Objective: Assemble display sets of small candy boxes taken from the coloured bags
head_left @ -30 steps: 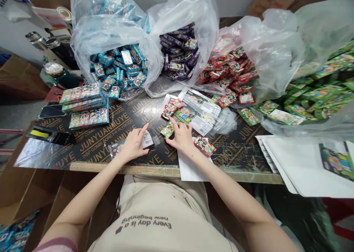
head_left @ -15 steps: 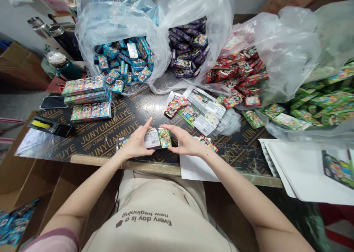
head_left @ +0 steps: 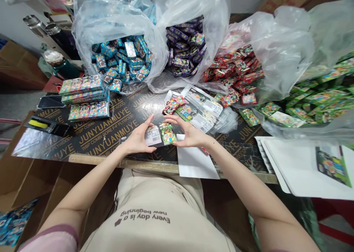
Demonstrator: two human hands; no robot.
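Near the front edge of the table, my left hand [head_left: 138, 138] is curled round the left side of a printed card [head_left: 152, 136] with a barcode. The card's left end is mostly hidden under that hand. A small green box [head_left: 168, 133] with colourful print lies over the card's right end. My right hand [head_left: 189, 132] grips this box at its right side, fingers at the far edge and thumb at the near one. Just beyond are a red box [head_left: 173, 103] and several printed cards [head_left: 197, 111]. A white sheet [head_left: 193, 161] lies partly under my right wrist.
Plastic bags of blue boxes [head_left: 124, 62], purple boxes [head_left: 184, 47], red boxes [head_left: 235, 69] and green boxes [head_left: 318, 97] line the back. Wrapped stacks [head_left: 85, 93], a phone [head_left: 51, 102] and a tape dispenser [head_left: 47, 126] stand left. White sheets [head_left: 293, 167] overhang the right front edge.
My right hand has shifted slightly away from my left, and the green box now sits turned at a slight angle on the card. The view has moved a little.
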